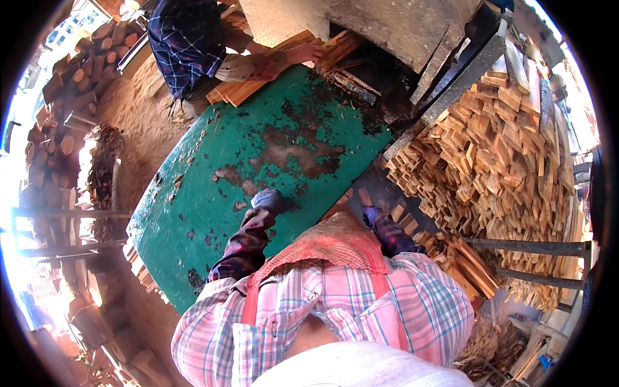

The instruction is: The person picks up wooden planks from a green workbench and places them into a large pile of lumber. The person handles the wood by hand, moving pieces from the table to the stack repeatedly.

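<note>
My left hand (pixel 272 201), in a grey-blue glove, is on or just over the worn green tabletop (pixel 174 226). It looks rounded, with nothing visible in it, and its fingers cannot be made out. My right hand (pixel 371 215), in a dark bluish covering, hangs past the table's right edge beside my red apron (pixel 335 242). Its fingers are too small and dark to read. Across the table, another person in a dark plaid shirt (pixel 184 51) lays a bare forearm along a bundle of wooden strips (pixel 242 90), with a hand at the strips' far end.
A tall stack of cut wood pieces (pixel 483 155) rises on the right, beside a metal beam (pixel 451 90). Loose slats (pixel 467 264) lie near my right elbow. Round logs (pixel 80 77) are piled at the far left. Dark metal bars (pixel 529 245) jut in at right.
</note>
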